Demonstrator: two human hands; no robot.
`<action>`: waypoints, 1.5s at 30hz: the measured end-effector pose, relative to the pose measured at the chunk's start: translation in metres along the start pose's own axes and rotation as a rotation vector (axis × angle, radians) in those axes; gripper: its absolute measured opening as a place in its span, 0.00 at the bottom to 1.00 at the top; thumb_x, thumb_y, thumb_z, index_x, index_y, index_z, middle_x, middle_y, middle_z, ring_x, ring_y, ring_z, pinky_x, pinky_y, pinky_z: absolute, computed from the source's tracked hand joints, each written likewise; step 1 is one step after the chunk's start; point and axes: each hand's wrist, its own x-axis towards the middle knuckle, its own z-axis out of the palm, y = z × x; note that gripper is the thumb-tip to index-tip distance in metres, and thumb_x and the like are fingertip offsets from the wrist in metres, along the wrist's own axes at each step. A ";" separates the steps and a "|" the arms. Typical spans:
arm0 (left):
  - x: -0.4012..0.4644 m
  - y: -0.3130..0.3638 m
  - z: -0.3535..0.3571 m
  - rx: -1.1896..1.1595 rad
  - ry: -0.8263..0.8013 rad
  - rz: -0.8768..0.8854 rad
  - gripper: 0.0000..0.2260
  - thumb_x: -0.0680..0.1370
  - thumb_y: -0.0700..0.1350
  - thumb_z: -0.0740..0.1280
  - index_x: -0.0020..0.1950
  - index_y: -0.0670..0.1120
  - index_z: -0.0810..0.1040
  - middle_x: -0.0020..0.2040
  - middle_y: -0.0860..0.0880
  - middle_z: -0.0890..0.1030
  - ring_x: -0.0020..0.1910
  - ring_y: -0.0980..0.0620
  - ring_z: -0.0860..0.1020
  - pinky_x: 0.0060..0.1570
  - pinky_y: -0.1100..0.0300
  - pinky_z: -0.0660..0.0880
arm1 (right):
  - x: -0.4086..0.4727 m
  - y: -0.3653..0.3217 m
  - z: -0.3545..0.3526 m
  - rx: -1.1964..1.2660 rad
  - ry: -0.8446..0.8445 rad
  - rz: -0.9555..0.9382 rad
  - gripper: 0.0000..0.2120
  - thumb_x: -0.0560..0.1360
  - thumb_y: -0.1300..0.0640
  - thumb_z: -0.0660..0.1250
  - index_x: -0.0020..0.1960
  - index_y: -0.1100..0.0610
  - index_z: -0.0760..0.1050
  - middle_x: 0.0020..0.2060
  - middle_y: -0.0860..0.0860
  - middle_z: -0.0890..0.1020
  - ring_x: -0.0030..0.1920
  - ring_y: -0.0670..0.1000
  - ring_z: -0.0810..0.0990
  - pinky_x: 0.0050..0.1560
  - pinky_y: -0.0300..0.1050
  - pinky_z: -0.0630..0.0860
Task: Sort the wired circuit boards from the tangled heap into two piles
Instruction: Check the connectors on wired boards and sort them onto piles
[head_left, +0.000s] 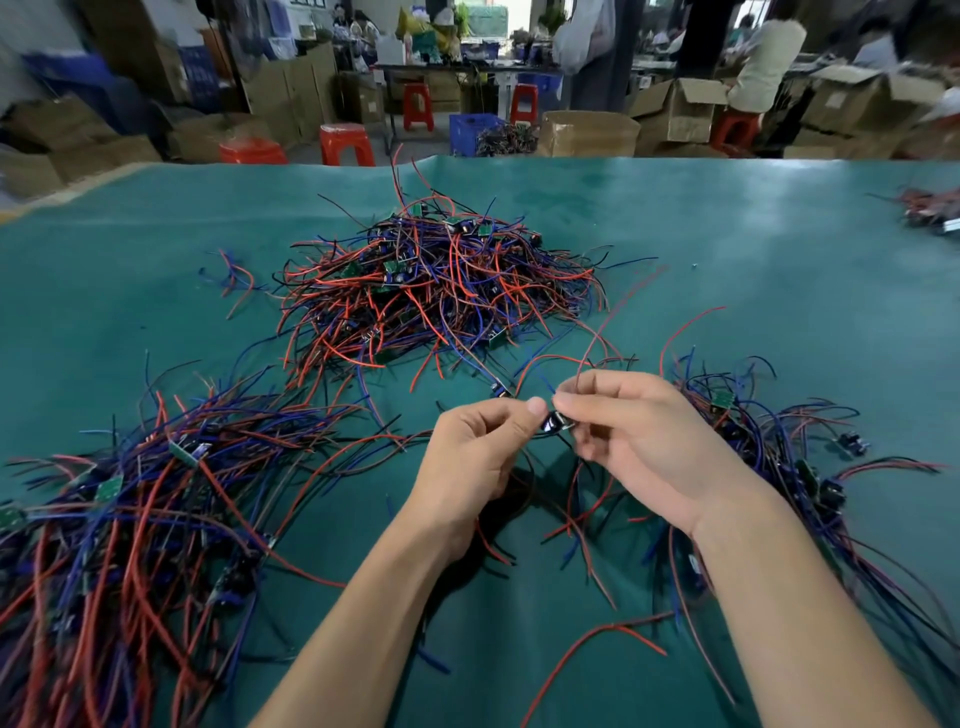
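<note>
Both hands up over counter (156, 249). Left hand (478, 447) and right hand (639, 441) pinched one wired board (551, 425) between fingertips. Tangled heap (436, 280) beyond fingers, large. Left pile (135, 519) big, right pile (779, 457) smaller. Judged roughly half sorted.

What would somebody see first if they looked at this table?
Probably the big tangled heap of red, blue and black wires with little green boards, piled mid-table on the green mat. Next, the two hands close up in front: the left hand and right hand pinch one small wired board between them. Sorted piles lie on either side, a left pile and a right pile.
</note>
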 end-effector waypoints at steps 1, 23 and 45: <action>0.000 0.000 0.000 -0.008 -0.003 -0.004 0.12 0.73 0.55 0.69 0.32 0.51 0.78 0.26 0.53 0.58 0.25 0.55 0.52 0.22 0.65 0.51 | -0.001 0.000 0.000 0.014 -0.032 0.012 0.01 0.67 0.58 0.74 0.37 0.55 0.84 0.34 0.49 0.77 0.32 0.46 0.72 0.32 0.37 0.69; 0.000 0.000 0.001 0.111 0.021 0.028 0.11 0.80 0.46 0.66 0.41 0.45 0.83 0.22 0.57 0.63 0.21 0.58 0.57 0.21 0.67 0.55 | 0.004 0.006 -0.011 -0.131 0.250 -0.208 0.05 0.77 0.67 0.71 0.44 0.60 0.78 0.32 0.52 0.81 0.32 0.48 0.79 0.32 0.39 0.76; 0.001 -0.001 -0.001 -0.021 0.179 -0.013 0.10 0.82 0.44 0.65 0.42 0.47 0.83 0.24 0.55 0.61 0.24 0.54 0.53 0.24 0.62 0.51 | -0.005 -0.019 -0.036 -0.117 1.147 -0.758 0.06 0.76 0.58 0.68 0.46 0.47 0.75 0.40 0.51 0.83 0.41 0.54 0.86 0.50 0.59 0.84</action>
